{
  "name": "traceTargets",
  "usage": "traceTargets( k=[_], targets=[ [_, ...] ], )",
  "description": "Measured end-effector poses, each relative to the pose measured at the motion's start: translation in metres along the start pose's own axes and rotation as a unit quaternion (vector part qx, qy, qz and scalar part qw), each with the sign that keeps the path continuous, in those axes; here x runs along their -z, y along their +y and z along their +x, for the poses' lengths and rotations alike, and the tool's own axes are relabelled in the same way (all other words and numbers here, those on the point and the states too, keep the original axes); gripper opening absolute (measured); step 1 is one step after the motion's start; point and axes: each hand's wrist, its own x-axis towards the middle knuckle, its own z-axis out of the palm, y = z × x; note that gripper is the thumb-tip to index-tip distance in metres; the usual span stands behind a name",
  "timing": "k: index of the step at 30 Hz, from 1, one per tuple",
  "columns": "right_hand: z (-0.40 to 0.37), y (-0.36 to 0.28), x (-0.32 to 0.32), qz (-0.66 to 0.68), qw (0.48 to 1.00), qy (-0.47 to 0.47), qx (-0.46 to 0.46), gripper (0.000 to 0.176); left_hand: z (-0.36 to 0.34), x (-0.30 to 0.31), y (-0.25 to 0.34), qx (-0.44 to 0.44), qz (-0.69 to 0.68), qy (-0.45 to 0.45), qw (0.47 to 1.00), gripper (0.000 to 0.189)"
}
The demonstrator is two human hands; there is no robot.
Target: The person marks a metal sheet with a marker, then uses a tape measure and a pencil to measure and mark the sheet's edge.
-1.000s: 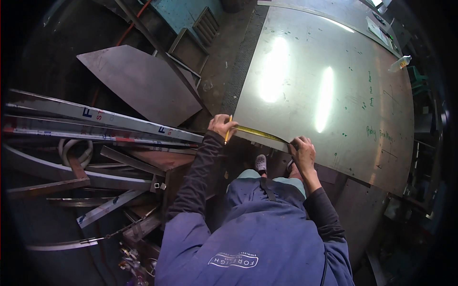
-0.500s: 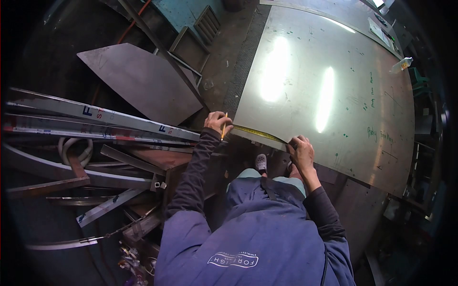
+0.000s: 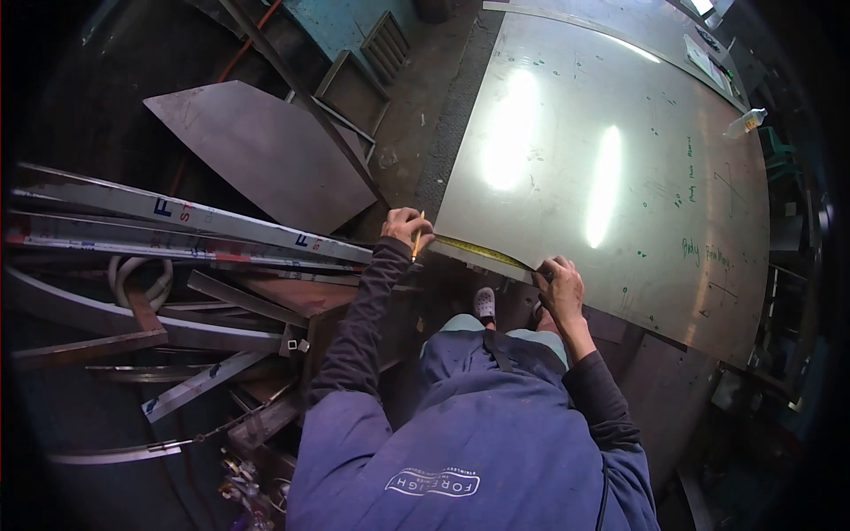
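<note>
A yellow tape measure [image 3: 485, 251] is drawn out along the near edge of a large metal sheet [image 3: 549, 212]. At the sheet's left corner, my left hand [image 3: 406, 227] is closed at one end of the tape, with a yellow pencil [image 3: 418, 239] also between its fingers. My right hand [image 3: 560, 285] closes around the tape's other end, at the near edge; its fingers hide most of what they grip. Green handwriting and small marks show on the sheet's right part.
Long metal bars [image 3: 204, 217] and scrap pieces lie at left, close to my left arm. A loose metal plate [image 3: 266, 155] leans beyond them. On the sheet's far right edge lies a clear bottle [image 3: 745, 122], with papers [image 3: 706, 62] farther back.
Both hands have barely moved; the right one sits very slightly lower. The tape stays stretched between them along the edge.
</note>
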Motion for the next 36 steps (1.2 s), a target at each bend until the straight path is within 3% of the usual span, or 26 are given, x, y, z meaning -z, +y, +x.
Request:
traceTargets(
  k=[11, 16, 17, 20, 22, 30, 36],
  targets=[
    [0.001, 0.000, -0.002, 0.005, 1.000, -0.002, -0.008, 0.012, 0.000, 0.001, 0.000, -0.011, 0.007, 0.009, 1.000, 0.026],
    [-0.001, 0.010, -0.012, -0.007, 0.998, 0.043, 0.034, 0.010, 0.005, -0.007, -0.016, -0.094, 0.007, 0.040, 0.995, 0.030],
    [0.001, 0.013, -0.013, -0.026, 0.999, 0.021, 0.015, 0.016, 0.007, -0.009, -0.018, -0.087, 0.008, 0.027, 0.996, 0.030],
    [-0.001, 0.019, -0.019, 0.012, 0.998, 0.052, 0.022, 0.012, 0.005, -0.028, -0.036, -0.081, 0.003, 0.043, 0.996, 0.035],
    [-0.001, 0.016, -0.020, 0.015, 0.999, 0.032, -0.022, 0.016, 0.007, -0.026, -0.034, -0.054, -0.003, 0.020, 0.998, 0.032],
    [-0.005, 0.008, -0.019, -0.002, 0.999, 0.031, -0.021, 0.022, 0.018, -0.006, -0.020, 0.035, 0.029, -0.084, 0.995, 0.027],
    [-0.004, 0.011, -0.022, 0.001, 0.999, 0.036, -0.018, 0.024, 0.020, -0.009, -0.025, 0.025, 0.037, -0.084, 0.996, 0.028]
  ],
)
